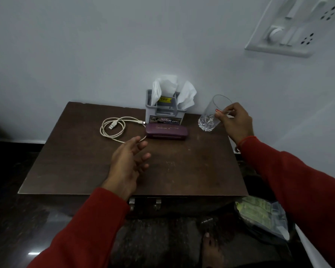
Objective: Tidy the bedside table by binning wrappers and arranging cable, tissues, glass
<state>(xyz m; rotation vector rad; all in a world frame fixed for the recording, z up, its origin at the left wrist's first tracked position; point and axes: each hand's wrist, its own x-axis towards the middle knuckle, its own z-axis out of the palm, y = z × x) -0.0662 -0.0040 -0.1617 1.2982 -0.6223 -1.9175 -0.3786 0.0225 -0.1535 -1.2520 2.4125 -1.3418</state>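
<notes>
A clear drinking glass leans tilted at the back right of the brown bedside table, and my right hand grips its rim. A coiled white USB cable lies at the back left. White tissues stick up out of a grey holder against the wall. My left hand hovers over the table's middle, fingers apart and empty, just in front of the cable's loop.
A purple glasses case lies in front of the tissue holder. A bag with wrappers sits on the dark floor at the right. A switch panel is on the wall above. My bare foot stands below the table.
</notes>
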